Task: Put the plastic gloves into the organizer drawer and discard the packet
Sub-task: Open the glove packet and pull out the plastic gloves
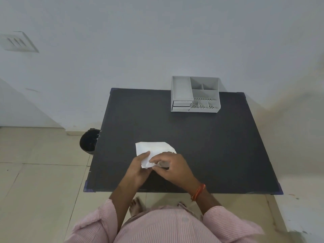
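A white packet point(154, 149) is held just above the near middle of the black table point(210, 146). My left hand point(139, 168) grips its near left corner, thumb on top. My right hand point(172, 168) pinches the packet's near edge with its fingertips, something pale and thin between them. I cannot tell whether that is a glove. A grey organizer point(195, 94) stands at the table's far edge, right of centre. Its two small drawers point(181, 106) at the lower left front are shut or nearly so.
A black bin point(89, 141) stands on the tiled floor by the table's left edge. A white wall rises right behind the organizer. My bare foot point(135, 206) shows under the table's near edge.
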